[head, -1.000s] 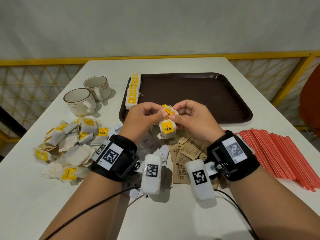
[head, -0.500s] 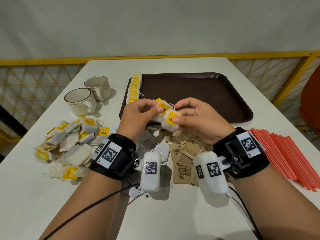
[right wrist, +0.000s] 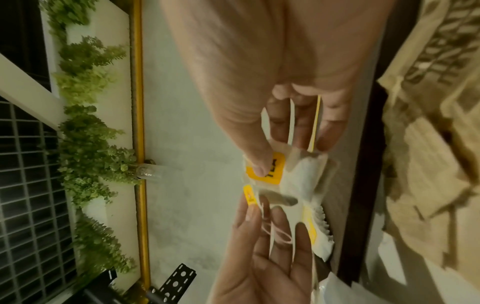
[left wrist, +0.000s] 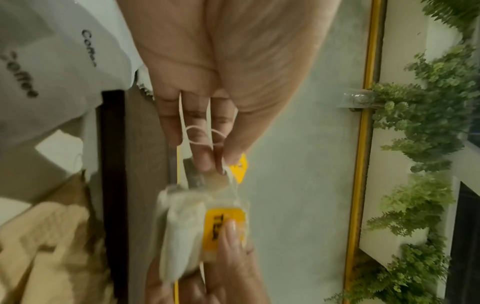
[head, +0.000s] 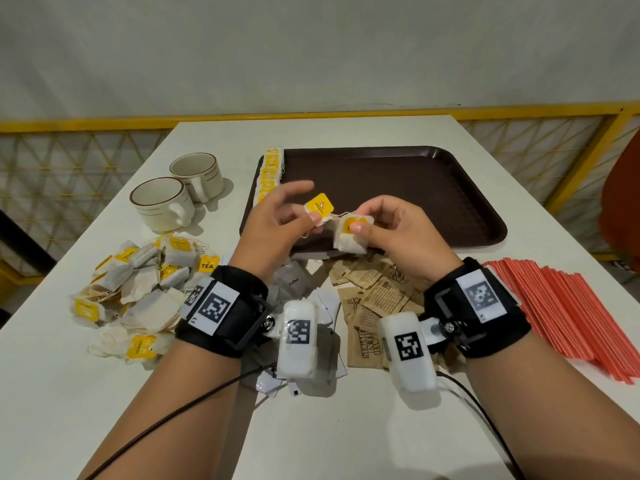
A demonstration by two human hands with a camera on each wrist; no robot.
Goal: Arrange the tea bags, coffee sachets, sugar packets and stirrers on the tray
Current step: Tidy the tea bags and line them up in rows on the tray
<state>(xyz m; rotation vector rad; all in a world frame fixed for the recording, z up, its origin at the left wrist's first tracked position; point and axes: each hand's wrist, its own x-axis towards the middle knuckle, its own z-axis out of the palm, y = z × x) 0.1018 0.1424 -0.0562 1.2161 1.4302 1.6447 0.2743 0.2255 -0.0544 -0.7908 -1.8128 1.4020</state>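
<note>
My right hand pinches a white tea bag by its yellow label, just above the front rim of the brown tray. My left hand pinches a yellow paper tag; a thin string runs from it to the bag. In the left wrist view the left hand holds the tag with string looped over its fingers, and the tea bag is below. In the right wrist view the right hand has its thumb on the tea bag. A row of tea bags lines the tray's left side.
A loose pile of tea bags lies at the left, behind it two cups. Grey coffee sachets and brown sugar packets lie under my wrists. Red stirrers are stacked at the right. A yellow railing borders the table.
Both hands rose from over the sachets to the tray's front rim and drew apart. The left hand pulled the yellow tag away to the left, stretching the string.
</note>
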